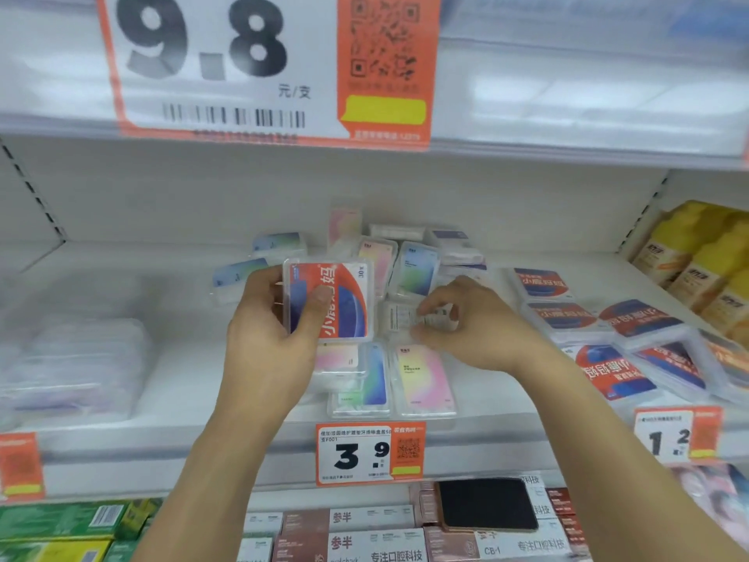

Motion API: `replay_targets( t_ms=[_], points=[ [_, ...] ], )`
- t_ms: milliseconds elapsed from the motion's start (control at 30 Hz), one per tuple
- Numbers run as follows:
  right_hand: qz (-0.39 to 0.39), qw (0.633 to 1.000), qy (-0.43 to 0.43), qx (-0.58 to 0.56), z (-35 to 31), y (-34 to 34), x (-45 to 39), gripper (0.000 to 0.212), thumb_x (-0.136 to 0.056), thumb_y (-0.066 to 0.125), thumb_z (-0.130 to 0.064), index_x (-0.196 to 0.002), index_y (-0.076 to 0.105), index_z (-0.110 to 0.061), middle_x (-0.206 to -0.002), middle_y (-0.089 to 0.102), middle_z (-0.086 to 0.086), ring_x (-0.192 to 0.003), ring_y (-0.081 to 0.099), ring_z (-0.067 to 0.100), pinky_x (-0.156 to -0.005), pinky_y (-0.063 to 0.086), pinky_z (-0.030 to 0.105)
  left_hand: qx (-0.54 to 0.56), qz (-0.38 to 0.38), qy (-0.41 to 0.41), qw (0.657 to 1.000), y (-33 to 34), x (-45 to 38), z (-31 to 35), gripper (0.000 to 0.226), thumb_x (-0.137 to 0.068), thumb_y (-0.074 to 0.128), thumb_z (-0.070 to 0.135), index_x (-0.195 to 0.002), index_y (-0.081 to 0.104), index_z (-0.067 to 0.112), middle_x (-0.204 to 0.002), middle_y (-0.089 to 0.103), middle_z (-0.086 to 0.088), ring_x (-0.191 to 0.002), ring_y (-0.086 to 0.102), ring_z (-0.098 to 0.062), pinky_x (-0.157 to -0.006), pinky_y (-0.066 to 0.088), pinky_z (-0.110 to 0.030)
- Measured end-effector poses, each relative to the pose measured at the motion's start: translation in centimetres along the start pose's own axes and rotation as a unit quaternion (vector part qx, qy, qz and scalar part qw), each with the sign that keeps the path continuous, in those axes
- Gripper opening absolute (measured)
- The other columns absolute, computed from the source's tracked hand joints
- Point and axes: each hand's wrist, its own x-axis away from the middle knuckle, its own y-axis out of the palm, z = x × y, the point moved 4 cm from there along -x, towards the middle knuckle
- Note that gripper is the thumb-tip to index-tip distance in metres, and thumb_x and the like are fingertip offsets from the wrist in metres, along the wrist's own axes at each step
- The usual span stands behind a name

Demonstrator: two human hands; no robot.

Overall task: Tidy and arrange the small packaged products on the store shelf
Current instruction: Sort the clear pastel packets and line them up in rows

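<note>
My left hand (271,318) holds a clear plastic box with a red and blue label (344,302), raised above the white shelf (182,358). My right hand (470,322) pinches a small clear box with a white barcode side (399,318) that lies among the pile. Several pastel-labelled boxes (423,375) lie flat and loose under and behind both hands. More red and blue boxes (559,314) are scattered to the right of my right hand.
Yellow packs (697,257) stand at the shelf's far right. Clear wrapped packs (73,367) sit at the left. Price tags 3.9 (371,454) and 1.2 (677,436) hang on the shelf edge. A dark phone (486,505) rests on boxes on the lower shelf.
</note>
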Motion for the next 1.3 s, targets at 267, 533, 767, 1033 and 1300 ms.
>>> replay_targets(
  t_ms=[267,533,767,1033,1300],
  points=[
    [0.206,0.978,-0.007,-0.031,2.5,-3.5,-5.4,0.055,-0.080,0.074,-0.029,-0.132,0.055,-0.028,-0.130,0.048,0.009,-0.124,0.045,0.029,-0.100,0.043,0.035,0.008,0.008,-0.004,1.000,-0.1,0.0,-0.2,0.022,-0.090,0.063,0.029,-0.108,0.058,0.018,-0.086,0.065,0.014,-0.066,0.059,0.016,-0.050,0.039,0.000],
    [-0.004,0.981,0.031,0.191,4.6,-2.4,-13.5,0.077,-0.085,0.069,-0.033,-0.150,0.029,-0.040,-0.152,0.040,0.007,-0.135,0.043,0.033,-0.108,0.039,0.037,0.030,-0.011,-0.009,0.999,-0.1,-0.2,-0.3,0.029,-0.088,0.063,0.035,-0.111,0.059,0.018,-0.089,0.069,0.013,-0.071,0.063,0.015,-0.049,0.042,-0.002],
    [0.207,0.943,0.031,-0.259,3.1,-6.1,-5.9,0.035,-0.095,0.062,-0.034,-0.125,0.056,-0.019,-0.112,0.069,0.003,-0.092,0.072,0.018,-0.060,0.059,0.029,0.020,0.007,0.000,1.000,-0.3,-0.6,0.1,0.027,-0.083,0.070,0.036,-0.105,0.061,0.023,-0.091,0.071,0.010,-0.075,0.068,-0.002,-0.053,0.045,-0.005],
    [0.265,0.804,0.100,-0.523,6.1,-7.4,5.8,0.027,-0.102,0.051,-0.024,-0.129,0.055,-0.023,-0.101,0.070,0.004,-0.078,0.076,0.019,-0.055,0.060,0.036,0.095,0.042,0.068,0.992,1.8,0.8,5.0,0.019,-0.088,0.067,0.028,-0.103,0.055,0.030,-0.088,0.065,0.018,-0.076,0.064,0.006,-0.066,0.047,-0.010],
    [0.418,0.751,0.148,-0.490,14.8,-12.9,11.5,0.059,-0.085,0.069,-0.003,-0.136,0.043,-0.014,-0.122,0.055,0.008,-0.085,0.075,0.026,-0.064,0.061,0.028,0.232,-0.135,-0.075,0.960,14.0,5.5,6.6,0.022,-0.086,0.070,0.019,-0.107,0.063,0.020,-0.097,0.072,0.002,-0.071,0.073,-0.017,-0.066,0.061,-0.042]
  ],
)
